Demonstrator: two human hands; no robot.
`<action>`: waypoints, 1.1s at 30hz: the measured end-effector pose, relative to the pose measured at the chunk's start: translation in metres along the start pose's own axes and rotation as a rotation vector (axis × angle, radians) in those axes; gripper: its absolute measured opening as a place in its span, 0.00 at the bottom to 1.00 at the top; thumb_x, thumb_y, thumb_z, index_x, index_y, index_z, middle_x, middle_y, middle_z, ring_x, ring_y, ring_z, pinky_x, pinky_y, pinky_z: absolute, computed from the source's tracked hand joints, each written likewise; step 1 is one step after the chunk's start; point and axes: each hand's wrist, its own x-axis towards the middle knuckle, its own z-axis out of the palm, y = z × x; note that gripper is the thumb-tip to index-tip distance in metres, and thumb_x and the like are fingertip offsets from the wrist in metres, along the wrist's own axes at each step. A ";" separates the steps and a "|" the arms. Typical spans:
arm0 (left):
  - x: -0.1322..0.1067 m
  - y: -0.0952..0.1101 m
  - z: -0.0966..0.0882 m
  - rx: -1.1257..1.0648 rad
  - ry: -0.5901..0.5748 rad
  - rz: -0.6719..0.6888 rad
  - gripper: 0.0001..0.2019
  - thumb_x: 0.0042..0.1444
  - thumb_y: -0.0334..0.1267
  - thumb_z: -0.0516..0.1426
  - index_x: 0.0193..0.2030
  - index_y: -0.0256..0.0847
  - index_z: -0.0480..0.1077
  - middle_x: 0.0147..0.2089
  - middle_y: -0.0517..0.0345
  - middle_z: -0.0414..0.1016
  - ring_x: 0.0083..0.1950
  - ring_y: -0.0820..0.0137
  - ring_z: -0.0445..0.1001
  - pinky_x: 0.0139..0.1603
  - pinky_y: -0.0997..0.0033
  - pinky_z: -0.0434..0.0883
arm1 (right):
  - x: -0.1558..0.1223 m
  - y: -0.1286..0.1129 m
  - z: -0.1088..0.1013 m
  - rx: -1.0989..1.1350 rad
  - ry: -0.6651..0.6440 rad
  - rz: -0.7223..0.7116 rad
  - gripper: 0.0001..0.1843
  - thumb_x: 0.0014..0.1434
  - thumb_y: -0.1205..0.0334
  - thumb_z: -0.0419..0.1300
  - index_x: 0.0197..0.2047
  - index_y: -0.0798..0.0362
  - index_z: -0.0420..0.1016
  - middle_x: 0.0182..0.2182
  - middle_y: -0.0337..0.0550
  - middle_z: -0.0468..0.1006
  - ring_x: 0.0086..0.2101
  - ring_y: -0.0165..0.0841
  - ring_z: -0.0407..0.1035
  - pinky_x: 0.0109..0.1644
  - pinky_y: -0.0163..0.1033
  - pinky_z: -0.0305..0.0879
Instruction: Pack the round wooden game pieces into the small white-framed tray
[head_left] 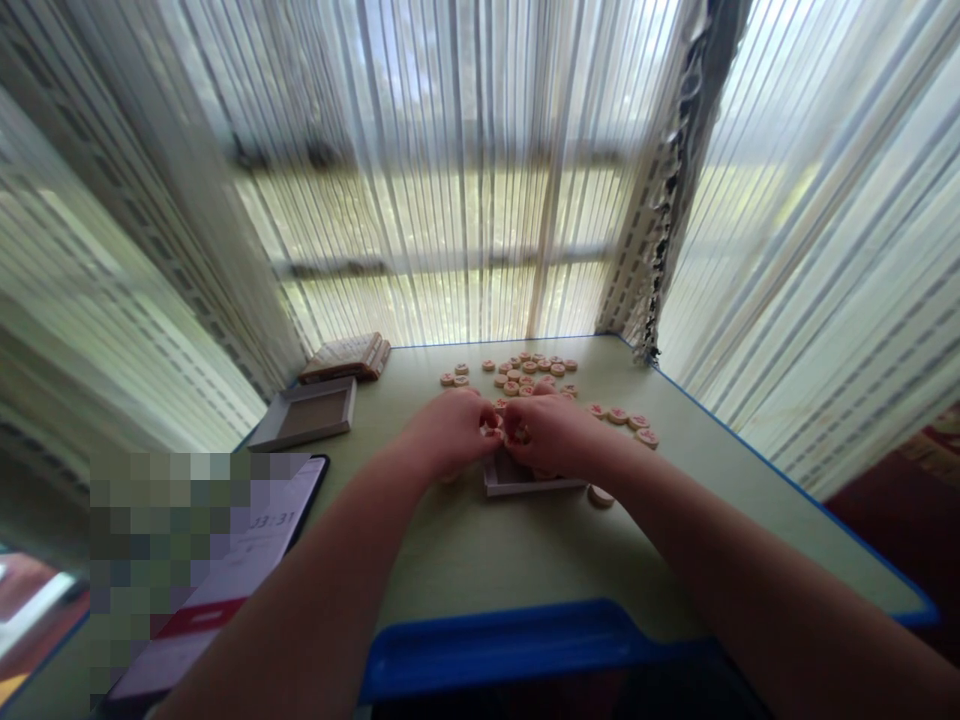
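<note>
Two hands of mine meet over one shallow box (534, 488), left hand (454, 430) and right hand (555, 430) close side by side, fingers curled inward. Discs show inside both curls; can't tell if either hand is clamped on one or just around it.

Xiangqi pieces (529, 367): main cluster just beyond my fingertips, a pair (454, 380) beyond my left hand, a short row (622, 418) off to the right of my right hand, one single disc (600, 495) under my right forearm, beside the box corner. Thick round discs, pale wood look, red markings on many faces.

Box: pale thin walls, dark floor, mostly covered by my right hand. Similar open tray (311, 411) left of my left hand, brownish floor, flat layered stack (341, 357) behind it. Phone (262, 545) by my left forearm. Tabletop (465, 565) smooth pale green, blue edging. Sheer striped curtain (450, 200) past everything.
</note>
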 end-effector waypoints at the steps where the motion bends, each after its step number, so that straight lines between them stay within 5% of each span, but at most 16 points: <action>1: 0.000 -0.001 0.000 -0.006 0.022 0.007 0.13 0.44 0.44 0.54 0.34 0.43 0.75 0.32 0.58 0.70 0.33 0.72 0.67 0.38 0.75 0.64 | 0.000 0.000 0.000 -0.002 0.003 0.000 0.04 0.47 0.63 0.56 0.29 0.52 0.70 0.27 0.41 0.74 0.33 0.34 0.63 0.35 0.35 0.54; 11: 0.004 -0.008 0.007 0.008 0.010 -0.013 0.14 0.49 0.39 0.50 0.35 0.45 0.76 0.34 0.56 0.69 0.34 0.72 0.68 0.40 0.75 0.65 | -0.001 0.000 -0.002 0.051 0.068 0.069 0.12 0.46 0.60 0.59 0.36 0.52 0.68 0.32 0.42 0.73 0.38 0.36 0.63 0.35 0.34 0.55; 19: 0.010 -0.018 0.013 -0.024 0.204 -0.112 0.15 0.48 0.35 0.48 0.36 0.41 0.74 0.36 0.56 0.73 0.41 0.69 0.69 0.46 0.73 0.65 | 0.010 0.010 0.007 0.141 0.200 0.025 0.11 0.49 0.59 0.58 0.37 0.51 0.68 0.33 0.41 0.74 0.38 0.34 0.63 0.40 0.35 0.56; 33: 0.012 -0.015 0.017 0.095 0.157 -0.278 0.15 0.49 0.35 0.47 0.34 0.44 0.75 0.35 0.55 0.76 0.39 0.68 0.72 0.41 0.72 0.66 | 0.021 0.012 0.014 0.141 0.133 0.012 0.13 0.49 0.59 0.57 0.40 0.46 0.73 0.33 0.41 0.72 0.37 0.32 0.64 0.39 0.34 0.58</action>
